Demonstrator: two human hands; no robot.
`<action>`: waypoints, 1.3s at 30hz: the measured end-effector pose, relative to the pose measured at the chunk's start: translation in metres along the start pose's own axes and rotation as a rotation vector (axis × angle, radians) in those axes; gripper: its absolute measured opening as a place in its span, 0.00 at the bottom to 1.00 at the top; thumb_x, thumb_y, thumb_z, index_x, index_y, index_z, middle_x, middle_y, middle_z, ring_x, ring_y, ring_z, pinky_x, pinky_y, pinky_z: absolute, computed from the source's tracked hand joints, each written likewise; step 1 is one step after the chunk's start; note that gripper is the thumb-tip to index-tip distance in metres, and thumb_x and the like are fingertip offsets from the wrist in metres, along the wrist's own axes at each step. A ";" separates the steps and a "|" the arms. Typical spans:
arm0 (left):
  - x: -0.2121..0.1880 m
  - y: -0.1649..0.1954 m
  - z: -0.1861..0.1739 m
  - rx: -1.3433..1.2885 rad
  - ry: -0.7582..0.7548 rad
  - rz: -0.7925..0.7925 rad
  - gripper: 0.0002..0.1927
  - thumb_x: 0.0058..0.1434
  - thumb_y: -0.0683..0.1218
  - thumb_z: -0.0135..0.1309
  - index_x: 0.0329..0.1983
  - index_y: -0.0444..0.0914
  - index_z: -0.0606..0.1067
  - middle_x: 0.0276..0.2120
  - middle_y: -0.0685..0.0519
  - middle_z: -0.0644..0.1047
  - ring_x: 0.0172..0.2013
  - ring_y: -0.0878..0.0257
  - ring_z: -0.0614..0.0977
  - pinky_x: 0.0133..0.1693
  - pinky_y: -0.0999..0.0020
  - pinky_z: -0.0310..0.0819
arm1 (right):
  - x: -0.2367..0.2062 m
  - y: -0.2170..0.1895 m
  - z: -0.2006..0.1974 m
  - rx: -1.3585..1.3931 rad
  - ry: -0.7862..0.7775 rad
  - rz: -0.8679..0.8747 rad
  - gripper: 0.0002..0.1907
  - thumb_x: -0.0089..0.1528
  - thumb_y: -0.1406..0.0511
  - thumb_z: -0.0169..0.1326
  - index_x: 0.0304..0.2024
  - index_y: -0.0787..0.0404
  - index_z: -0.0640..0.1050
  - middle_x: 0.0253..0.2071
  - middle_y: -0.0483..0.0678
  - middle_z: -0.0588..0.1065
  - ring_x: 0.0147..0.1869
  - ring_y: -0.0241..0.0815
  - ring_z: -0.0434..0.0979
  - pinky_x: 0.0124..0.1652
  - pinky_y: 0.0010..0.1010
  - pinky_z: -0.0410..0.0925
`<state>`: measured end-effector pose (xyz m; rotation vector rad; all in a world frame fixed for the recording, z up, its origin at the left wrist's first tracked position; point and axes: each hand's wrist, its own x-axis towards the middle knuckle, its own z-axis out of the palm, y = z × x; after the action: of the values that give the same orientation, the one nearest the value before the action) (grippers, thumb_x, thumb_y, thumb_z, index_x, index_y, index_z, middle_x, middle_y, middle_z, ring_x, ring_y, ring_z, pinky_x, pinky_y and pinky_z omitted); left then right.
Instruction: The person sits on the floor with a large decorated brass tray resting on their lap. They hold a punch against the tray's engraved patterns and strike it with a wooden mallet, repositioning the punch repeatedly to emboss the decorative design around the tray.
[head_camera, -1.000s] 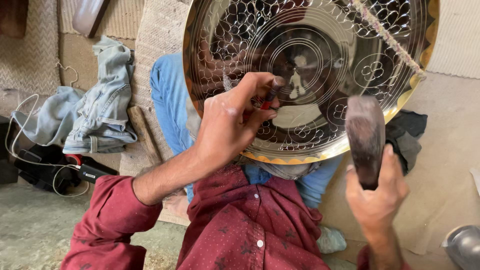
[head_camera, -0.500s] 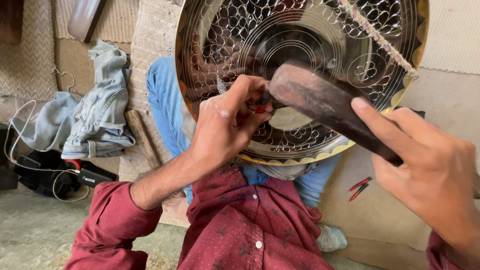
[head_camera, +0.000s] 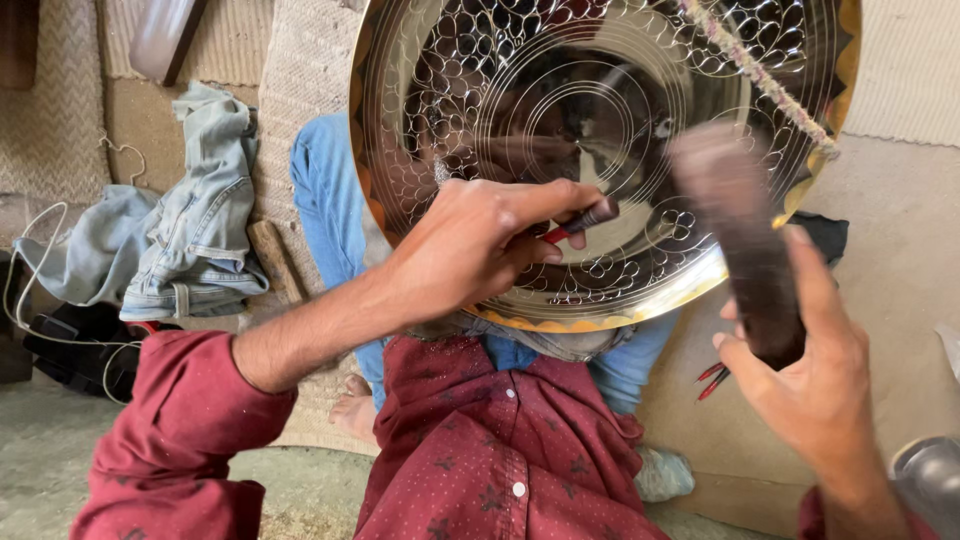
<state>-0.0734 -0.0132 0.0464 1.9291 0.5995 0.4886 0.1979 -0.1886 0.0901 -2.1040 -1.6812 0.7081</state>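
The left hand (head_camera: 470, 250) pinches a punch (head_camera: 578, 222) against the tray (head_camera: 600, 150) resting on the lap, while the right hand (head_camera: 805, 385), near right, grips a blurred hammer (head_camera: 735, 235) firmly.

A single head-worn camera looks steeply down from close above the person's lap, facing forward over the left hand (head_camera: 470, 255) gripping the punch, with the right hand (head_camera: 800, 385) low at its right

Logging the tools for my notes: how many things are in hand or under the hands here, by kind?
Engraved round metal tray: 1
Punch with red grip, in the left hand: 1
Dark hammer, in the right hand: 1
Total: 3
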 end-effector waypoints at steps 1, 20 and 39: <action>0.002 -0.002 0.000 -0.003 -0.029 0.018 0.29 0.57 0.36 0.62 0.62 0.40 0.73 0.50 0.49 0.83 0.42 0.57 0.88 0.39 0.66 0.83 | -0.008 0.004 0.008 0.075 0.022 0.087 0.49 0.52 0.76 0.63 0.75 0.65 0.60 0.45 0.59 0.77 0.44 0.48 0.80 0.45 0.35 0.73; 0.043 -0.017 -0.004 -0.121 -0.728 0.136 0.32 0.56 0.37 0.61 0.65 0.48 0.73 0.43 0.54 0.87 0.38 0.66 0.89 0.38 0.65 0.83 | -0.105 0.016 0.116 0.398 0.502 0.048 0.42 0.63 0.78 0.63 0.71 0.62 0.53 0.43 0.51 0.72 0.40 0.39 0.73 0.45 0.28 0.71; 0.057 -0.022 0.006 -0.226 -0.855 0.275 0.29 0.58 0.39 0.59 0.64 0.45 0.73 0.45 0.57 0.86 0.44 0.64 0.87 0.40 0.61 0.81 | -0.125 0.023 0.144 0.727 0.609 0.189 0.46 0.64 0.80 0.61 0.73 0.60 0.46 0.46 0.51 0.71 0.44 0.37 0.72 0.47 0.29 0.73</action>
<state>-0.0287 0.0245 0.0278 1.7889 -0.2642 -0.1255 0.1108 -0.3204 -0.0192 -1.6992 -0.7491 0.5345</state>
